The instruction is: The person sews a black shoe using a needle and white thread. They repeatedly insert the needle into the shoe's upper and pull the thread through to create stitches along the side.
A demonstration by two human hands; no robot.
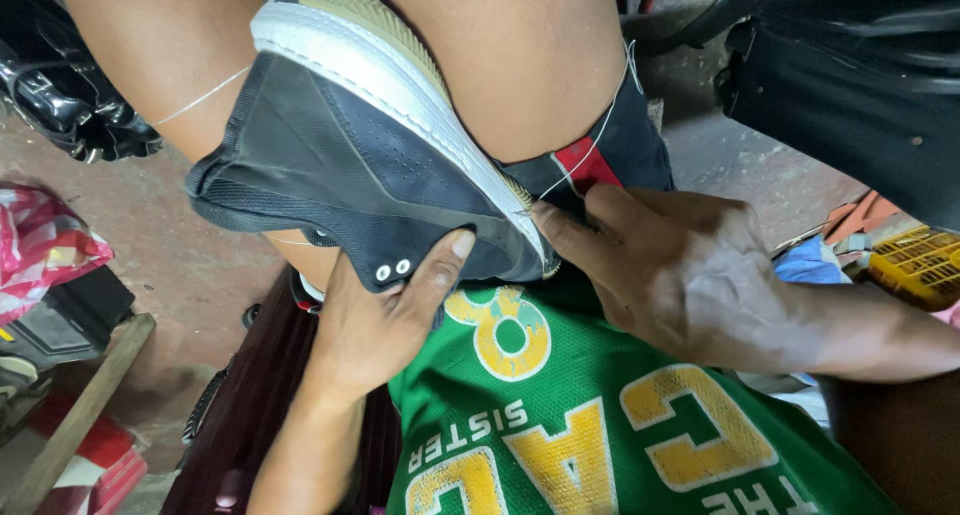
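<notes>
Head view: the left hand [375, 320] is holding a dark shoe [350, 165] from below, thumb pressed on the side near two little metal rings. Fingers are wrapped under it, so it's gripping the shoe. The shoe is lying tilted betw. the person's knees, white sole [400, 85] facing up.

The right hand [670, 265] is pinching closed at the shoe's tip, where a thin white thread [600, 135] is running up and away. Can't tell if a needle is in there; fingers are hiding it.

What could go wrong, I think: the thread could snap if it's being pulled too hard. The shoe could slip, b/c only one hand and the knees are holding it. A hidden needle could poke a finger.

The floor [190, 265] is looking bare, reddish and dusty. A yellow crate [915, 265] is sitting at the right, a pink striped cloth [40, 240] at the left, w/ a wood plank [85, 410] below it. The person is wearing a green shirt [560, 425].
</notes>
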